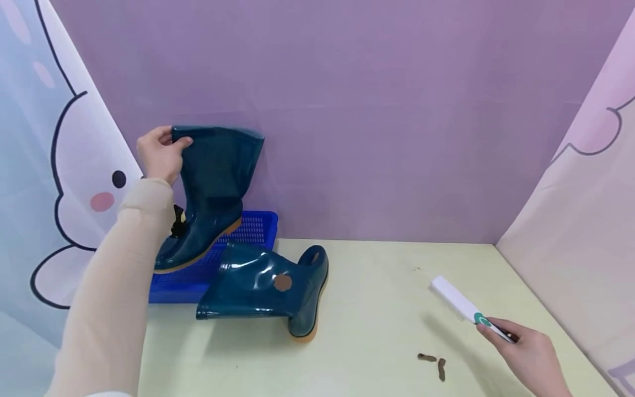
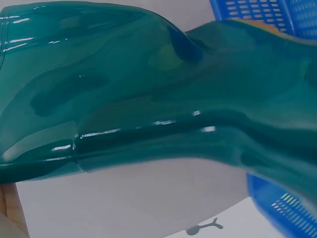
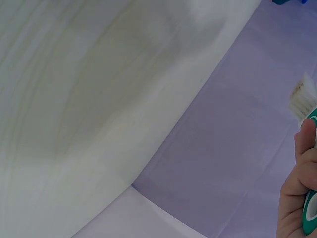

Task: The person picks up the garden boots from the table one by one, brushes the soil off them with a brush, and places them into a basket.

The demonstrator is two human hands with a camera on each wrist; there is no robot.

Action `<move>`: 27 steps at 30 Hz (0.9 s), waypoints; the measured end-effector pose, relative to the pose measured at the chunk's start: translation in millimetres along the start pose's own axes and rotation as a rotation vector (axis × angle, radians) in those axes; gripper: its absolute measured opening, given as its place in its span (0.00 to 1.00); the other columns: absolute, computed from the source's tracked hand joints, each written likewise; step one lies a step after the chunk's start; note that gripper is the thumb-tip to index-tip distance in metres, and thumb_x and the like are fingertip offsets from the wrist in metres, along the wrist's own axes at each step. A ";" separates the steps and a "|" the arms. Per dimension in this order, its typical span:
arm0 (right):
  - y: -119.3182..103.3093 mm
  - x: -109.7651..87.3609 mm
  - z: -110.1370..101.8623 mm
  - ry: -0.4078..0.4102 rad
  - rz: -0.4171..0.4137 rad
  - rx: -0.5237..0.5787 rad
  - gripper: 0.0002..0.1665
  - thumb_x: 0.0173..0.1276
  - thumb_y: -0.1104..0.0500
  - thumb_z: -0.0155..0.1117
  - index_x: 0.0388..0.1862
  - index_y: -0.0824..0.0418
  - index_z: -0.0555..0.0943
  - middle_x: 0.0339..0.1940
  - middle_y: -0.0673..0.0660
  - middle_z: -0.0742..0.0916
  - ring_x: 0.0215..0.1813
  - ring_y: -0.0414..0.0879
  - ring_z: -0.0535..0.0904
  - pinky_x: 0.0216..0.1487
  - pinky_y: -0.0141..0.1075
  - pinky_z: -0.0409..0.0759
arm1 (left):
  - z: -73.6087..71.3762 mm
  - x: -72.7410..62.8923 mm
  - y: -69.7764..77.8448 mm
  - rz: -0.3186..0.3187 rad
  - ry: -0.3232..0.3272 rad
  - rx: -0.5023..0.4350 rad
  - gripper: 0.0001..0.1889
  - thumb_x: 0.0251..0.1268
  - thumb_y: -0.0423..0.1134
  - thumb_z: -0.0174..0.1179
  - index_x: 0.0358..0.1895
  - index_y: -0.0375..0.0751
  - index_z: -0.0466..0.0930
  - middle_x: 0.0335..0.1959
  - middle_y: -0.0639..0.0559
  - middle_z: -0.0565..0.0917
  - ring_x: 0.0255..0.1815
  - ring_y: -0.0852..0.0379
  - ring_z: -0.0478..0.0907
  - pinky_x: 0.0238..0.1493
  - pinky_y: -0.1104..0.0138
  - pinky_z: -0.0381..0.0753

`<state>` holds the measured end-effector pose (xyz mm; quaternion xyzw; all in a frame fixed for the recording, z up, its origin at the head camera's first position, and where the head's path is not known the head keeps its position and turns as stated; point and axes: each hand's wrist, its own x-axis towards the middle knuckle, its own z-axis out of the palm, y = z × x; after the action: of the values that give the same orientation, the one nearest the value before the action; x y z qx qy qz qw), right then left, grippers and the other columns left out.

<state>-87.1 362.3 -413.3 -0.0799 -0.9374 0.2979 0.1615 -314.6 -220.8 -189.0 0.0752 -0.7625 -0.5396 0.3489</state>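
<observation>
At the left of the head view, my left hand (image 1: 161,154) pinches the top rim of a dark teal rain boot (image 1: 213,165) between thumb and fingers. This boot hangs upright over a blue plastic basket (image 1: 270,226), toe pointing left. In the left wrist view the boot's glossy shaft (image 2: 124,99) fills most of the picture. A second rain boot (image 1: 253,284) lies on its side, with a round brown patch (image 1: 283,283) on its shaft. At the right, my right hand (image 1: 531,353) grips a white and green brush (image 1: 456,298) by its handle, above the table.
Two small brown lumps (image 1: 441,369) lie on the pale table (image 1: 367,331) near the right hand. The lying boot's shaft overlaps the basket's front right side. A purple backdrop (image 1: 377,121) stands behind the table, with printed curtains (image 1: 585,209) at both sides.
</observation>
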 end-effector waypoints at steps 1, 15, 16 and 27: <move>0.7 -0.6 -0.5 -0.003 0.004 0.000 0.22 0.59 0.43 0.63 0.43 0.57 0.84 0.27 0.49 0.85 0.22 0.33 0.65 0.22 0.28 0.62 | -0.9 -0.5 -5.3 -0.011 0.012 0.002 0.20 0.51 0.43 0.66 0.49 0.44 0.81 0.28 0.67 0.79 0.34 0.71 0.73 0.45 0.75 0.73; 2.6 2.5 4.0 0.011 -0.025 -0.023 0.20 0.58 0.44 0.64 0.41 0.56 0.85 0.23 0.48 0.82 0.20 0.34 0.63 0.21 0.29 0.59 | -31.9 -2.7 -56.8 -0.062 0.046 0.031 0.22 0.51 0.46 0.65 0.52 0.44 0.79 0.26 0.74 0.76 0.36 0.74 0.73 0.41 0.77 0.71; 1.6 3.6 4.3 0.013 -0.035 -0.024 0.20 0.58 0.44 0.65 0.41 0.56 0.85 0.23 0.48 0.83 0.20 0.34 0.63 0.21 0.29 0.60 | -33.3 -5.1 -62.2 -0.077 0.049 0.036 0.23 0.51 0.47 0.65 0.52 0.44 0.79 0.25 0.74 0.76 0.35 0.74 0.73 0.41 0.77 0.71; 2.9 5.9 6.4 -0.004 -0.042 -0.036 0.20 0.58 0.43 0.65 0.41 0.56 0.85 0.29 0.54 0.87 0.22 0.31 0.65 0.22 0.28 0.62 | -48.7 -23.1 -104.8 -0.233 0.108 -0.039 0.25 0.53 0.43 0.65 0.57 0.46 0.76 0.30 0.69 0.76 0.37 0.72 0.71 0.52 0.72 0.72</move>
<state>-94.7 362.7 -418.4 -0.0627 -0.9445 0.2775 0.1642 -295.0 -289.6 -282.7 0.1856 -0.7182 -0.5862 0.3257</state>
